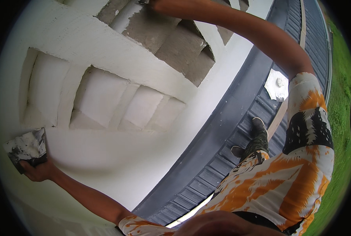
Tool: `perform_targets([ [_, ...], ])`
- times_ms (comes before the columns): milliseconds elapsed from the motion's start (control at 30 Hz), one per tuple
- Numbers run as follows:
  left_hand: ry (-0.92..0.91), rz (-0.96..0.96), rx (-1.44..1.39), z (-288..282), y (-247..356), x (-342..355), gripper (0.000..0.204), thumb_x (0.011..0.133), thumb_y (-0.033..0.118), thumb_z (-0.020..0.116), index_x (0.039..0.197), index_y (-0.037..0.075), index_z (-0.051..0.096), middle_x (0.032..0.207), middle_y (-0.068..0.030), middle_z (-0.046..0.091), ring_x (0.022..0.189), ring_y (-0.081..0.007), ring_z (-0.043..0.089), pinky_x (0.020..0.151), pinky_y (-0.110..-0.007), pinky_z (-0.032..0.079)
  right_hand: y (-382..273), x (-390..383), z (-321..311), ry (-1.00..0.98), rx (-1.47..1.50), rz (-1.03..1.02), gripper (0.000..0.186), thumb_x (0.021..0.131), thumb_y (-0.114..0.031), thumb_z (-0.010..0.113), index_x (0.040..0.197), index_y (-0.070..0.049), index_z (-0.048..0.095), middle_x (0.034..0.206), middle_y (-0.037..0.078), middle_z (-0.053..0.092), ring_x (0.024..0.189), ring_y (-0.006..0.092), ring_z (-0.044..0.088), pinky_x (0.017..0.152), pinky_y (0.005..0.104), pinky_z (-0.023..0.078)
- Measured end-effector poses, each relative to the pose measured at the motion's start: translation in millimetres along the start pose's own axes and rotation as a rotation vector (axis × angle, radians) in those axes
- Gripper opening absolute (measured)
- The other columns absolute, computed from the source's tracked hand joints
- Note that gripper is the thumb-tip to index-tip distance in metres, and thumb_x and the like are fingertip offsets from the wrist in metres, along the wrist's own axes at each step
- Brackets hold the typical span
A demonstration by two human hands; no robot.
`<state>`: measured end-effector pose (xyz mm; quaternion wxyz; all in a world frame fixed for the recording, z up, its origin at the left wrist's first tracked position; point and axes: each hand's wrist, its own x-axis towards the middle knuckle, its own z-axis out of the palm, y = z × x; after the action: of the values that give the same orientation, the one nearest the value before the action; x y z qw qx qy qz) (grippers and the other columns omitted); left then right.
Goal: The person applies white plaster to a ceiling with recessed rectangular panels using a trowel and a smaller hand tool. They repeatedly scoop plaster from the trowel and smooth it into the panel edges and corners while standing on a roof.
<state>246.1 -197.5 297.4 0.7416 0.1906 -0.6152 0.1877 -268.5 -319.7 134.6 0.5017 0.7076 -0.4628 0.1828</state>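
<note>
My left hand (37,170) grips a flat dark plate (27,147) smeared with white putty, close to the white wall at the far left. Fingers wrap round its lower edge. At the top edge of the view, my right hand (159,5) is partly cut off and looks closed. A small dark thing shows beside its fingers; its kind is unclear. That hand is over a bare grey-brown recess (179,47) in the wall, partly coated white. Below lies a row of recesses (100,92) with white-coated faces and rough edges.
I stand on dark ribbed metal roofing (207,173), with my shoes (259,125) near a wooden strip (278,120). A white sheet (276,85) with a lump of putty lies on the roofing. Green grass (340,74) is beyond the roof edge at right.
</note>
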Motion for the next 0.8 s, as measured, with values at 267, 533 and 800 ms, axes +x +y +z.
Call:
perform_targets([
  [267,-0.167,0.589,0.765,-76.9,-62.1,27.8,0.038,0.084,0.020,0.074,0.115,0.000,0.063,0.107,-0.0182,0.067,0.090,-0.0318,0.066,0.079,-0.039,0.053,6.5,-6.6,-11.2,0.154,-0.011,0.010,0.020,0.079,-0.014,0.062,0.094,-0.003,0.070,0.095,0.010,0.065,0.077,0.0222,0.066,0.061,0.0370,0.055],
  [533,-0.237,0.881,0.972,-80.5,-63.9,32.9,0.041,0.078,0.017,0.081,0.111,-0.001,0.066,0.102,-0.0180,0.069,0.087,-0.0345,0.069,0.075,-0.038,0.056,4.6,-10.9,-14.1,-0.068,0.031,-0.052,0.012,0.076,-0.006,0.066,0.087,-0.009,0.072,0.092,0.005,0.067,0.084,0.0206,0.070,0.063,0.0308,0.055],
  [800,-0.238,0.956,1.073,-97.9,-80.8,40.9,0.042,0.076,0.022,0.080,0.110,-0.001,0.068,0.103,-0.0166,0.070,0.089,-0.0345,0.069,0.075,-0.037,0.057,8.6,-11.2,-18.9,0.084,0.093,0.038,0.027,0.077,-0.001,0.062,0.102,-0.008,0.068,0.095,0.005,0.066,0.086,0.0220,0.068,0.068,0.0362,0.056],
])
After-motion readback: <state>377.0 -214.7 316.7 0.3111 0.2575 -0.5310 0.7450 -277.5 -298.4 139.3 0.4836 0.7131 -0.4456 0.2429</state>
